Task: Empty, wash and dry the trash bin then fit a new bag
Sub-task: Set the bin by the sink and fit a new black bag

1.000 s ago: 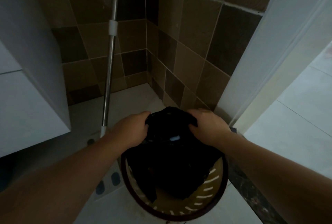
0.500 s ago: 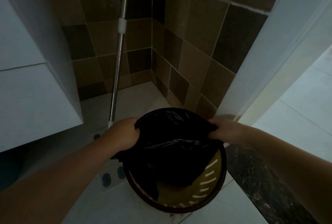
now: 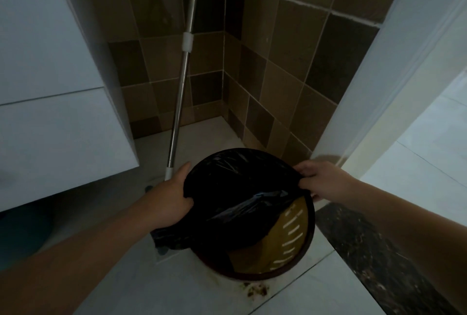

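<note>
A round trash bin (image 3: 294,251) with a dark rim and a slotted yellowish wall stands on the tiled floor below me. A black plastic bag (image 3: 237,188) is stretched over the far and left part of its rim, and the near right of the bin is uncovered. My left hand (image 3: 169,198) grips the bag's edge at the bin's left side, where a fold of bag hangs outside the rim. At the right side my right hand (image 3: 321,179) pinches the bag's edge at the rim.
A mop with a metal handle (image 3: 180,102) leans in the brown-tiled corner just left of the bin. A white cabinet (image 3: 50,112) overhangs on the left. A white door frame (image 3: 379,92) rises on the right, with a dark stone threshold (image 3: 366,239) beneath it. Some dirt (image 3: 256,290) lies by the bin.
Both hands have moved apart, from close together above the bin out to its left and right rim. The bunched bag has been spread wide over the far part of the rim.
</note>
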